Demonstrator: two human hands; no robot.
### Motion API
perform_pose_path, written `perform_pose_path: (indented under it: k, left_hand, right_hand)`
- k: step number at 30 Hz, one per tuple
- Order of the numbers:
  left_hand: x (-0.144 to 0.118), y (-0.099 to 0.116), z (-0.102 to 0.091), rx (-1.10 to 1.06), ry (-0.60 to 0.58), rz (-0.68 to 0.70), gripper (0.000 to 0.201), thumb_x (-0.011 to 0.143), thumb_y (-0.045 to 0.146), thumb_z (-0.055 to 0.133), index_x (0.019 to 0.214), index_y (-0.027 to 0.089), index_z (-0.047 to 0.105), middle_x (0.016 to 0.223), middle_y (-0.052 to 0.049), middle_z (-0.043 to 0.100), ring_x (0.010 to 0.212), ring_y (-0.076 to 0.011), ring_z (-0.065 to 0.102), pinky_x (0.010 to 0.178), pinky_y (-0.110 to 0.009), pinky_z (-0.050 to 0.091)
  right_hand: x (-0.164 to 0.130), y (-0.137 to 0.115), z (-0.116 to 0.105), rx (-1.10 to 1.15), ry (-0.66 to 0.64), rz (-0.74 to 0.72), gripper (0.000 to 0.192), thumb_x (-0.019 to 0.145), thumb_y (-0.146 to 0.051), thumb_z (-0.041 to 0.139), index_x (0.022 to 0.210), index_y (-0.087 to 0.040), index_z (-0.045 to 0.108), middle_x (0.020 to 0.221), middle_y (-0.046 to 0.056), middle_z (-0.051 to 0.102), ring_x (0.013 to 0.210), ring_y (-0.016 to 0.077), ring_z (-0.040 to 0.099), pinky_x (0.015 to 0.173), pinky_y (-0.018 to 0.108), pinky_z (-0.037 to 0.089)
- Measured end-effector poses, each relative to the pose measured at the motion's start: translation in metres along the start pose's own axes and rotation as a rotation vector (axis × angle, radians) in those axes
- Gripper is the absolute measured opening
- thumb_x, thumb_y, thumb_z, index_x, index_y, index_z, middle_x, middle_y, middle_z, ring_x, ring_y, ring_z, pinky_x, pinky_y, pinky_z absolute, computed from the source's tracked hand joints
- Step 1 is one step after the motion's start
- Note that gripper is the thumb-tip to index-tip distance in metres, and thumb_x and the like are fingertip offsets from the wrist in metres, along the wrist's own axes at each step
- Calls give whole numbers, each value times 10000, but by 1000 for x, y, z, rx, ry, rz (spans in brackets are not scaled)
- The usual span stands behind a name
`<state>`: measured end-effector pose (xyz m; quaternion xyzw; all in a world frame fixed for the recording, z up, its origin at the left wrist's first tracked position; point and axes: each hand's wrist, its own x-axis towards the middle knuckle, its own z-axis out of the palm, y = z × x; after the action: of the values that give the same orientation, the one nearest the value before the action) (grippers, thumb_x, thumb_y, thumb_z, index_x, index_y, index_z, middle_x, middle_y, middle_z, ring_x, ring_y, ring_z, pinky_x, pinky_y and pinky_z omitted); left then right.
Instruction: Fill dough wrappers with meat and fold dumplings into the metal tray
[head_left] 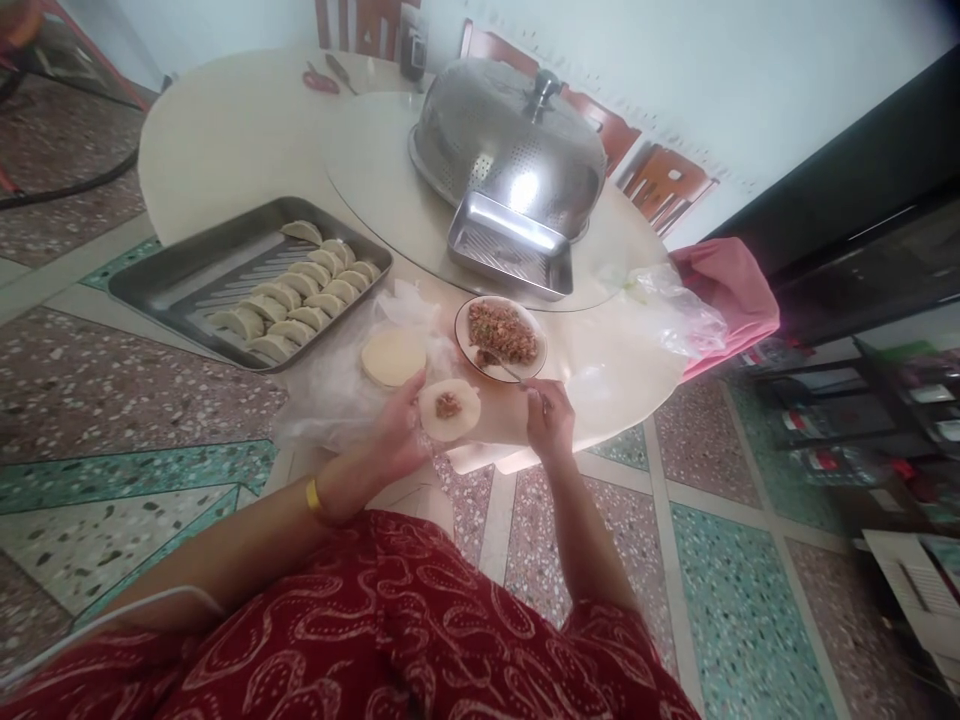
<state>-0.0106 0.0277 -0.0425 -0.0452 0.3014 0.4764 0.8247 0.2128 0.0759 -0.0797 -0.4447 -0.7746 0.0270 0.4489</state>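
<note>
The left hand (401,430) is palm up, low and close to the body, at the near edge of the counter (225,130). It is cupped half open under a round wrapper (450,410). A small lump of meat sits in the middle of the wrapper. The right hand (547,420) is just beside it, with the fingers curled tight round a spoon (510,372). The spoon tip reaches into the plate (465,345), which holds a heap of chopped meat filling (501,332). A stack of flat wrappers (392,356) lies on thin plastic just left of the plate. Further left, a metal tray (165,285) holds rows of folded dumplings (300,295). Behind the plate stands a smaller metal pan (506,248), and behind that a big shiny dome lid (510,145).
</note>
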Motion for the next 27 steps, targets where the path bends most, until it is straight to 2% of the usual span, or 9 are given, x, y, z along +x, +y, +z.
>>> perform_pose_path:
  k: [3, 8, 14, 21, 27]
  left_hand:
    - [3, -2, -1, -18, -17, -23, 557, 1019, 432, 340, 1347, 17, 514, 1029, -194, 733, 928, -277, 718, 876, -422, 566]
    - [5, -2, -2, -13, -5, -15, 549, 1016, 415, 352, 1342, 4, 512, 1040, -206, 732, 929, -276, 724, 869, -399, 575]
    - [7, -1, -4, -38, -58, -37, 538, 1003, 418, 382, 1331, 18, 528, 1042, -199, 735, 963, -295, 717, 895, -443, 570]
    - [6, 0, 2, 0, 13, -27, 578, 1021, 422, 321, 1368, -8, 489, 1042, -212, 729, 924, -278, 722, 861, -412, 580]
    - [10, 1, -6, -19, -51, -45, 561, 1008, 430, 362, 1389, 35, 478, 1068, -201, 727, 983, -298, 710, 895, -464, 566]
  right_hand:
    - [-2, -1, -7, 5, 11, 1, 259, 981, -318, 432, 966, -226, 674, 852, 55, 742, 836, 204, 677, 730, 367, 574]
    - [4, 11, -10, -25, 49, -6, 238, 976, -327, 450, 964, -229, 667, 873, 61, 745, 829, 208, 665, 751, 381, 565]
    - [3, 8, -5, -43, 30, 7, 261, 981, -314, 436, 926, -221, 673, 828, 60, 734, 795, 198, 659, 715, 353, 559]
    - [3, 3, -7, -24, 38, 11, 236, 979, -298, 442, 973, -227, 667, 878, 57, 744, 847, 206, 664, 748, 375, 564]
    - [7, 5, -4, -20, -2, -4, 268, 980, -309, 428, 959, -227, 683, 850, 57, 748, 818, 214, 662, 709, 371, 567]
